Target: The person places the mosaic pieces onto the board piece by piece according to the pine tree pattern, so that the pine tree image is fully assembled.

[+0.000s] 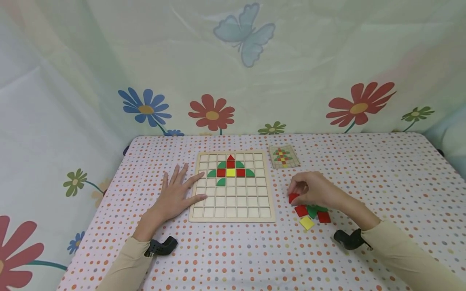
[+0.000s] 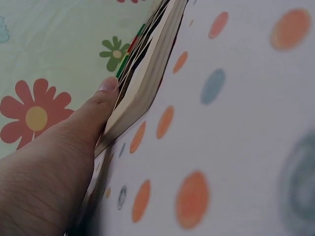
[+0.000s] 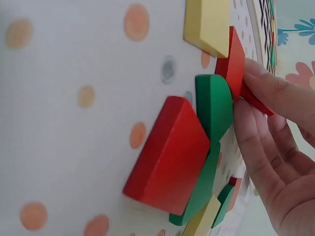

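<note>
My left hand (image 1: pixel 174 198) lies with fingers spread at the left side of a wooden grid board (image 1: pixel 233 220). Its thumb (image 2: pixel 106 88) rests on the board's edge. Red, green and yellow pieces fill several upper cells, with a red triangle (image 1: pixel 231 157) at the top and a yellow square (image 1: pixel 231 172) below. To the right of the board, my right hand (image 1: pixel 314 190) pinches a red square tile (image 3: pixel 258 100) between thumb and fingers. Beneath and beside that hand lie loose red tiles (image 3: pixel 167 157), green curved pieces (image 3: pixel 214 105) and a yellow tile (image 1: pixel 307 223).
A small pattern card (image 1: pixel 275 162) with a printed tree-like shape lies behind the right hand, close to the board's upper right corner. The dotted tablecloth (image 1: pixel 225 258) covers the table up to a flowered backdrop (image 1: pixel 291 89). Dark wrist cameras (image 1: pixel 165 245) sit on both forearms.
</note>
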### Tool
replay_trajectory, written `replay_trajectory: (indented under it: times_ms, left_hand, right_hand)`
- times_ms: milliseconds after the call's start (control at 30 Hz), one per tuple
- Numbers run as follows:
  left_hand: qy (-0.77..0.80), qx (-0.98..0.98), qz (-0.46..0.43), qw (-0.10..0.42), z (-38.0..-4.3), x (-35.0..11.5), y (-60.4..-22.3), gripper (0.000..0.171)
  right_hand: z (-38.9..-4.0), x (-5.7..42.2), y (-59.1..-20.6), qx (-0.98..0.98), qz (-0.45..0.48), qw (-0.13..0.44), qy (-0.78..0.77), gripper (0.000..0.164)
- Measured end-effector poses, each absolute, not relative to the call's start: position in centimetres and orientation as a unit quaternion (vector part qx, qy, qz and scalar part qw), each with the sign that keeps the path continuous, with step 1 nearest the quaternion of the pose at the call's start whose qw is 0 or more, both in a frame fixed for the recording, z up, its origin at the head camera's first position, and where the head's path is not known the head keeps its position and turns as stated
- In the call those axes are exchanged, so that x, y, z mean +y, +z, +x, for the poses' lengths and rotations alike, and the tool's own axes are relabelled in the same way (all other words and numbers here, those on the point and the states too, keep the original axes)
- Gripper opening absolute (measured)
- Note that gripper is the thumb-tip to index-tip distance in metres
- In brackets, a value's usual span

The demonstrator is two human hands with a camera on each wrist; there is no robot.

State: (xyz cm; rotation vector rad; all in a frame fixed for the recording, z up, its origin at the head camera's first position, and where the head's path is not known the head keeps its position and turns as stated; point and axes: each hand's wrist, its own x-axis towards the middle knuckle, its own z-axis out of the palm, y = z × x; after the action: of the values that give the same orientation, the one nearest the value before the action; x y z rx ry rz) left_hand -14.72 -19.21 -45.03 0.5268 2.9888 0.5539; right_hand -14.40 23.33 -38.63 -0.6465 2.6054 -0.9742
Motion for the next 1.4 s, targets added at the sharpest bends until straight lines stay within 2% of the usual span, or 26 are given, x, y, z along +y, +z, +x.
replay_trajectory:
  times_ms: [400, 633, 800, 1067, 1400]
  left_hand:
    - [0.180, 0.969, 0.164, 0.030, -14.7, -19.2, -45.0, 0.079]
    - [0.180, 0.969, 0.169, 0.028, -14.6, -19.2, -44.9, 0.078]
    - [0.179, 0.967, 0.177, 0.025, -14.6, -19.3, -45.0, 0.078]
    - [0.186, 0.967, 0.172, 0.028, -14.6, -19.2, -45.0, 0.078]
    - [0.181, 0.968, 0.172, 0.030, -14.6, -19.2, -44.9, 0.078]
  right_hand:
    - [-14.3, 21.5, -38.0, 0.898, -0.251, 0.118, -0.341, 0.022]
    - [-15.5, 18.0, -37.6, 0.876, -0.291, 0.107, -0.369, 0.014]
    - [-16.6, 15.0, -37.8, 0.865, -0.322, 0.097, -0.373, 0.015]
    - [-18.0, 11.0, -37.7, 0.864, -0.315, 0.079, -0.384, 0.012]
    - [-18.9, 9.1, -38.7, 0.879, -0.301, 0.085, -0.360, 0.013]
